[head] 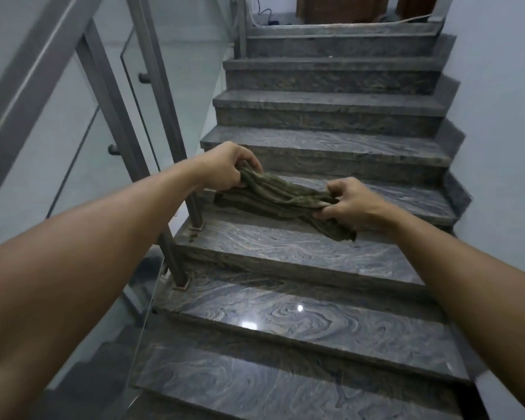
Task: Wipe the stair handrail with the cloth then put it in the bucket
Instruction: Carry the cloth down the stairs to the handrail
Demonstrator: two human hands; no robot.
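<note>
A crumpled olive-green cloth (279, 198) is stretched between both hands in front of me, above the stair treads. My left hand (228, 171) grips its upper left end. My right hand (352, 204) pinches the other end, with a loose tail hanging below it. The grey metal stair handrail (28, 74) slopes up along the left side, apart from both hands. No bucket is in view.
Polished grey marble steps (300, 325) climb ahead to a landing with cables (264, 13) on the floor. Square metal posts (176, 262) and glass panels (140, 86) line the left edge. A plain wall (497, 116) bounds the right side.
</note>
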